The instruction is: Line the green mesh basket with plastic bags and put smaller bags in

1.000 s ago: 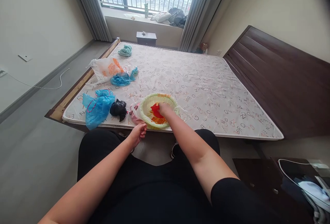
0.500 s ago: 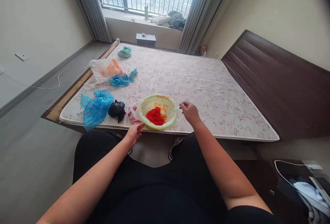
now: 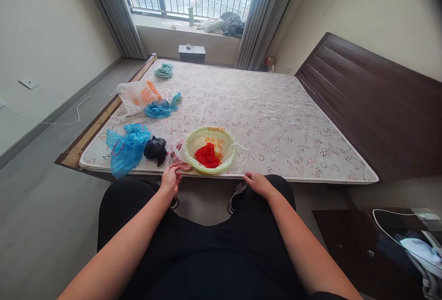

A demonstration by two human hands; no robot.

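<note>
A pale yellow-green basket point(image 3: 189, 158), lined with a thin plastic bag, stands at the mattress's near edge. Inside it lies a crumpled bright red plastic bag point(image 3: 207, 155). My left hand point(image 3: 170, 179) hovers at the mattress edge with loosely bent fingers, close to a pink bundle point(image 3: 183, 165) beside the basket; whether it touches it I cannot tell. Right of the basket and apart from it, my right hand point(image 3: 257, 183) is low by the mattress edge, fingers extended and holding nothing visible. A knotted black plastic bag point(image 3: 155, 149) sits left of the pink bundle.
Blue bags point(image 3: 127, 148) and another blue bag point(image 3: 160, 108) lie on the left of the mattress point(image 3: 262, 115), near a white bag with orange print point(image 3: 138, 95). A green coiled cloth point(image 3: 163, 70) rests farther back. A dark headboard point(image 3: 373, 74) stands at right.
My right hand has drawn back from beside the basket rim to the mattress edge. My left hand has shifted slightly left, away from the basket. The basket stays in place.
</note>
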